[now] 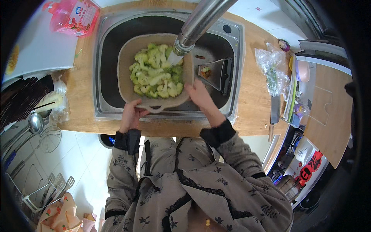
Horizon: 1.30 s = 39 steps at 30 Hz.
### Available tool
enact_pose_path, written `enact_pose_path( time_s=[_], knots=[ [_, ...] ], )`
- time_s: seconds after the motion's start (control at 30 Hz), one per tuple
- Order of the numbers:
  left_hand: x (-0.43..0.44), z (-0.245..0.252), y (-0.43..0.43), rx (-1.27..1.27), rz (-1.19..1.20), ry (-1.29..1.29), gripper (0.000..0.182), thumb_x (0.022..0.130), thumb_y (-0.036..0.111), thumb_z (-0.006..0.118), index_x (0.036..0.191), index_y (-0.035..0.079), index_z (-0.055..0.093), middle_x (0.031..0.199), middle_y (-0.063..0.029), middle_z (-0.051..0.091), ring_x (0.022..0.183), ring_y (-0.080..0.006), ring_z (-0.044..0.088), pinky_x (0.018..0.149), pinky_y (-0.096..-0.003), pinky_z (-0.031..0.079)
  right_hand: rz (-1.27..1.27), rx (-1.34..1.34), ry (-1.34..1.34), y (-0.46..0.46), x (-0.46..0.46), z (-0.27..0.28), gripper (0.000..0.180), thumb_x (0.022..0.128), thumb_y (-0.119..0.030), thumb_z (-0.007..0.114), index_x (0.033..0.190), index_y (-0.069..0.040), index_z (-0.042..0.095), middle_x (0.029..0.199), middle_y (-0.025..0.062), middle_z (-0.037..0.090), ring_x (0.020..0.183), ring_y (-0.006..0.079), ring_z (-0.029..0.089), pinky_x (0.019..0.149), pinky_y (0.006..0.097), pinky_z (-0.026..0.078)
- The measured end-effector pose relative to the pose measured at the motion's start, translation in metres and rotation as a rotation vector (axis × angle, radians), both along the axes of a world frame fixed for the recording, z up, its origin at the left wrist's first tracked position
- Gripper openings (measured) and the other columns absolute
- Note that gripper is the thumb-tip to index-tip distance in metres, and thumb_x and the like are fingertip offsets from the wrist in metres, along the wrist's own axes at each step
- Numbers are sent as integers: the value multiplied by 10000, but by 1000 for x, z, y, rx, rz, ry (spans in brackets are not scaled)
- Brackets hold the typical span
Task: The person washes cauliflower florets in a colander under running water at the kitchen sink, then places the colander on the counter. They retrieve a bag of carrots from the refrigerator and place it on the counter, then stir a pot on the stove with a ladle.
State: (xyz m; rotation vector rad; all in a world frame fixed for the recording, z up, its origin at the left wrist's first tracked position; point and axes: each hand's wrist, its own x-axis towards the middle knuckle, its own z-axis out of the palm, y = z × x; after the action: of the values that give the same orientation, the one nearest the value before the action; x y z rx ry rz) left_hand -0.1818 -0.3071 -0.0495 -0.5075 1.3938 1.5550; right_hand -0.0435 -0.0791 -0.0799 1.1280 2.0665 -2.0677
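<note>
A beige basin point(124, 72) of cut broccoli florets point(153, 72) is held inside the stainless steel sink point(97, 95). Its near rim has a loop handle point(156, 109). My left hand point(132, 114) grips the near left rim beside that handle, thumb on top. At the lower right, my right hand point(198, 92) has hold of the basin's side. Above the florets hangs the metal faucet point(192, 32), and water point(174, 59) runs from its spout onto them. Right of the basin, a triangular sink strainer point(217, 71) with food scraps sits in the sink.
A pink pump bottle point(76, 18) stands at the back left. On the wooden counter point(250, 98) to the right lie a plastic bag of greens point(272, 72) and a cleaver point(275, 110). A brush point(50, 101), a ladle point(36, 123) and a wire skimmer point(50, 139) are at left.
</note>
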Motion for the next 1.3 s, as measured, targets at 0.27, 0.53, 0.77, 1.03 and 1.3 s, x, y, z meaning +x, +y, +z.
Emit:
enact_pose_path(
  time_s=[0.27,0.53,0.77,1.03,1.3],
  knots=[
    [4,1,8,-96,46,-57,257,882,158,526,1052,-35,529,940,-164,636,765,-230,650,679,-301,568,64,315,-27,6,-10,16,310,871,-174,505,1069,63,524,862,236,617,838,382,620,716,452,464],
    [17,8,4,79,60,-150,298,878,209,566,1095,14,504,981,-111,610,826,-228,632,730,-338,561,-30,22,-36,1,0,9,284,907,-171,499,1093,42,517,832,123,610,667,150,590,567,304,478],
    [23,6,21,210,90,-183,271,874,187,580,1055,9,487,1071,-128,545,932,-264,603,837,-401,548,-132,-138,-79,-18,-6,16,290,912,-125,488,1151,39,478,948,108,602,799,162,617,638,301,537],
    [11,-23,15,62,58,-149,165,836,94,554,930,-41,537,928,-123,579,893,-250,604,815,-396,547,-160,-190,-20,-32,-1,14,333,906,-139,514,1198,12,457,1005,75,592,837,128,600,638,276,528],
    [18,-37,-7,123,179,49,75,778,40,582,825,-20,582,836,-90,591,825,-217,596,769,-359,504,-61,461,-158,0,-8,64,445,856,-287,641,1186,-8,536,805,57,630,674,135,617,582,294,500]
  ],
)
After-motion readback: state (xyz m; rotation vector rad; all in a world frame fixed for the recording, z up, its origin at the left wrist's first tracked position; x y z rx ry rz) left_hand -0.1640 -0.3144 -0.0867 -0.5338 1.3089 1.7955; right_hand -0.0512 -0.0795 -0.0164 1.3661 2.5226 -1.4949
